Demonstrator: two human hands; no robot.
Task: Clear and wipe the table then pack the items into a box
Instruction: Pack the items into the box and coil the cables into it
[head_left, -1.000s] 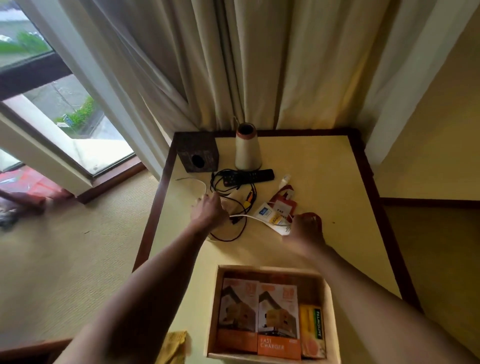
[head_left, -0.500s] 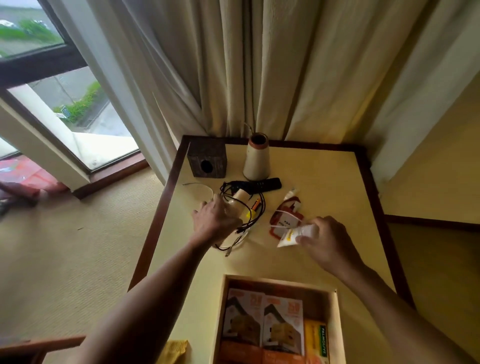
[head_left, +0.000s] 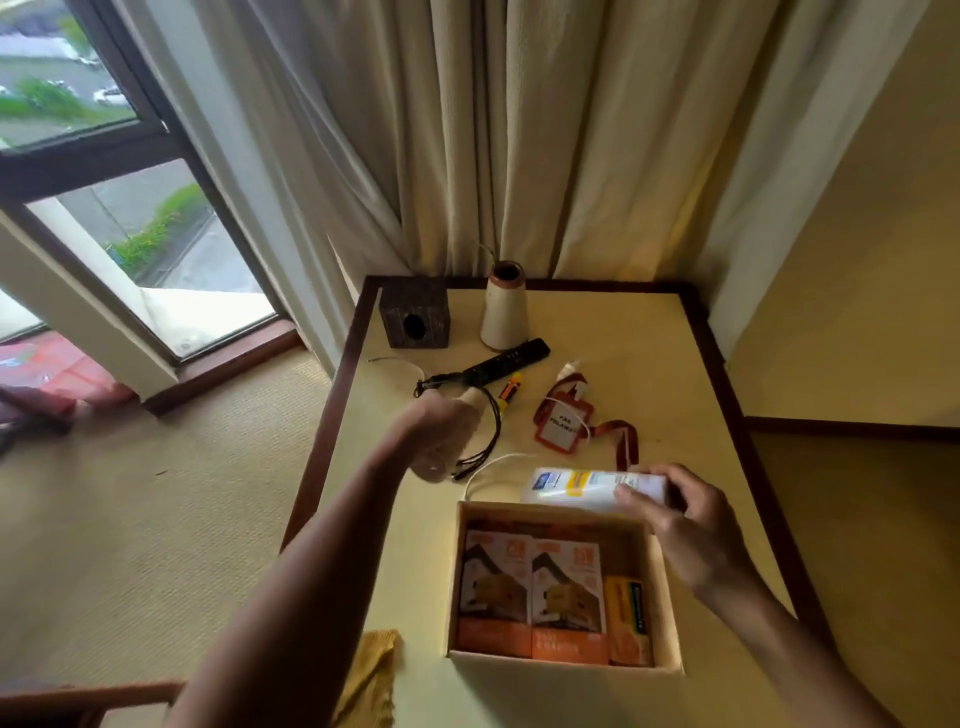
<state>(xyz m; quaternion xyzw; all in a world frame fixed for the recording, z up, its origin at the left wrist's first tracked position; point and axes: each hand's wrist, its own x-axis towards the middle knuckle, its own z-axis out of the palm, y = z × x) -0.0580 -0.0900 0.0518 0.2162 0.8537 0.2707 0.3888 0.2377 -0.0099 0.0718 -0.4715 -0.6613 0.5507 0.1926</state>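
Two orange cartons (head_left: 496, 587) (head_left: 569, 597), one box (head_left: 566, 670)

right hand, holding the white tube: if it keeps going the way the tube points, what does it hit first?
The right hand aims the white tube leftward, just beyond the cardboard box. First in line looks like the white cable, then the left hand. Depth is unclear.

Right hand (head_left: 691, 525) gripping white tube (head_left: 582, 486) above open box (head_left: 670, 597); left hand (head_left: 441, 431) clutching black cord (head_left: 488, 431), blurred

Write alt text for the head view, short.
The right hand holds a white tube over the far edge of an open cardboard box on a yellow table, while the left hand grips a tangle of black cables.
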